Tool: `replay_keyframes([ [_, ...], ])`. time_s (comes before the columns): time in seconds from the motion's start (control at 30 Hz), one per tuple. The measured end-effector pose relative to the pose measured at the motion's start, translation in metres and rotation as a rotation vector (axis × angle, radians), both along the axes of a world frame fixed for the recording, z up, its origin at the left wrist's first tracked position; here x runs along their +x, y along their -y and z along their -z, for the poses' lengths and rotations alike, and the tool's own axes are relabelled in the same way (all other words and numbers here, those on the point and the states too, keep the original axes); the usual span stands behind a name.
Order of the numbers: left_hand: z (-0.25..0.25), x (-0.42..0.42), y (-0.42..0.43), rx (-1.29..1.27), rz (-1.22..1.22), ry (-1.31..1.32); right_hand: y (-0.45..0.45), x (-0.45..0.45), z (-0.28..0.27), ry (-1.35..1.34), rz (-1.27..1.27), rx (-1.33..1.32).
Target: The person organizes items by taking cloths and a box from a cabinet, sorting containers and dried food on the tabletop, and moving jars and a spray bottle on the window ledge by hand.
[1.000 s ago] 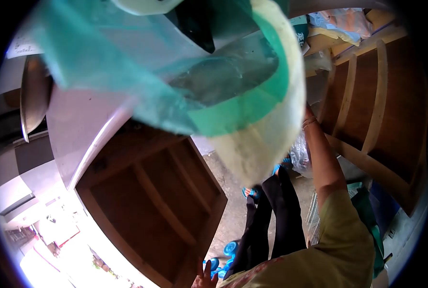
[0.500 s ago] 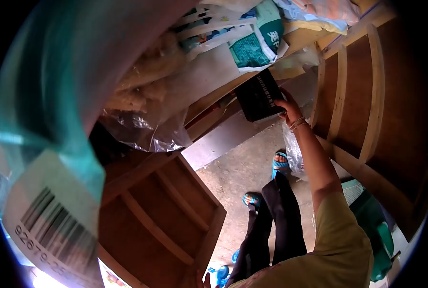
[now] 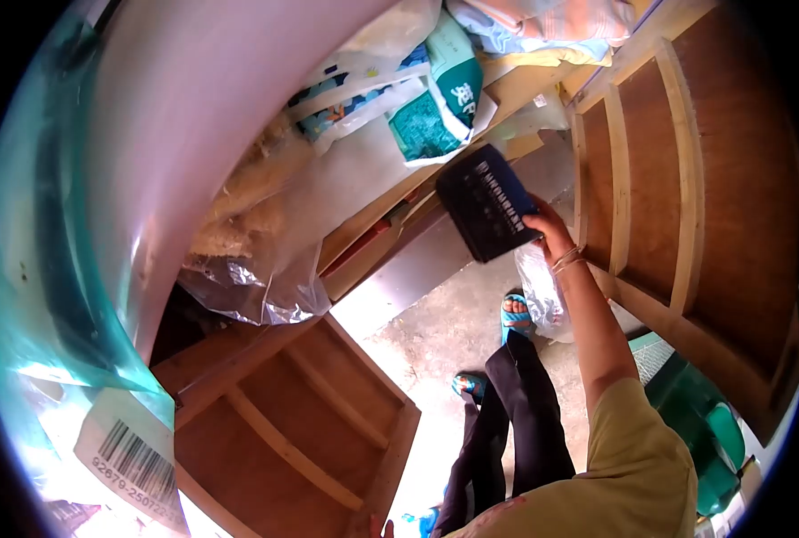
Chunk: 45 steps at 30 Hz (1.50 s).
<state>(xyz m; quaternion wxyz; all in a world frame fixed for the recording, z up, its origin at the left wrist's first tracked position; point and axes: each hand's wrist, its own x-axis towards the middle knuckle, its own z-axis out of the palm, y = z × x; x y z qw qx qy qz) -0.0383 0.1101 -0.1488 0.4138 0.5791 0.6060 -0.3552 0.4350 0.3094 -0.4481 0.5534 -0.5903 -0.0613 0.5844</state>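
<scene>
My right hand [image 3: 550, 229] is closed around the near right edge of a flat black box [image 3: 489, 204] with white lettering. The box is held tilted in the air, in front of the shelf edge. At the bottom edge of the head view, only the fingertips of my left hand [image 3: 387, 529] show, stretched apart beside the lower wooden door [image 3: 305, 421]. Most of that hand is cut off, and nothing is seen in it.
A wooden door with ribs [image 3: 655, 170] stands open at right. The shelf holds a green-and-white package [image 3: 440, 112], folded cloth [image 3: 552, 22] and a clear plastic bag [image 3: 256, 278]. A barcoded plastic wrapper [image 3: 135, 462] hangs close at left. A green plastic item [image 3: 700, 430] stands at lower right.
The black box in my right hand has moved slightly down and away from the shelf, with its lettered face turned more toward me. My left hand has slipped further out of view. The camera view has shifted.
</scene>
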Motion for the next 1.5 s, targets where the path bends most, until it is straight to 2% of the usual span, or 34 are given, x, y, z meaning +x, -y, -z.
replay_keyframes([
  [0.17, 0.022, 0.015, -0.019, 0.008, -0.045, 0.011, -0.028, -0.013, -0.019, -0.217, -0.075, 0.192],
  [0.2, 0.025, 0.018, -0.022, 0.009, -0.064, 0.015, -0.035, -0.006, -0.012, -0.213, -0.061, 0.197],
  [0.27, 0.035, 0.023, -0.028, 0.006, -0.107, 0.021, -0.050, 0.008, 0.002, -0.213, -0.076, 0.043],
  [0.43, 0.057, 0.038, -0.046, -0.015, -0.268, 0.056, -0.057, 0.011, -0.016, -0.009, 0.019, 0.042],
  [0.53, 0.067, 0.046, -0.053, -0.020, -0.373, 0.085, -0.057, 0.003, -0.018, -0.046, 0.163, 0.059],
  [0.63, 0.073, 0.052, -0.053, -0.021, -0.493, 0.120, -0.067, 0.005, 0.022, 0.067, 0.224, 0.150],
  [0.77, 0.079, 0.058, -0.054, -0.034, -0.651, 0.155, -0.089, 0.020, 0.000, 0.183, 0.152, 0.119],
  [0.9, 0.079, 0.058, -0.053, -0.042, -0.783, 0.176, -0.084, 0.017, 0.006, 0.205, 0.163, 0.112],
  [0.97, 0.080, 0.059, -0.052, -0.044, -0.840, 0.188, -0.074, 0.013, 0.009, 0.016, 0.253, 0.161],
  [1.07, 0.080, 0.059, -0.048, -0.046, -0.926, 0.200, -0.069, 0.012, 0.008, 0.040, 0.223, 0.165],
  [1.13, 0.079, 0.058, -0.045, -0.050, -0.985, 0.206, -0.067, 0.017, 0.019, -0.052, 0.177, 0.234],
  [1.2, 0.078, 0.057, -0.040, -0.052, -1.038, 0.214, -0.065, 0.023, 0.020, -0.074, 0.131, 0.140],
  [1.33, 0.075, 0.057, -0.029, -0.056, -1.149, 0.237, -0.050, 0.010, 0.031, -0.039, 0.067, 0.225],
  [1.5, 0.071, 0.064, -0.022, -0.060, -1.266, 0.308, 0.004, -0.016, 0.003, -0.223, 0.140, 0.263],
])
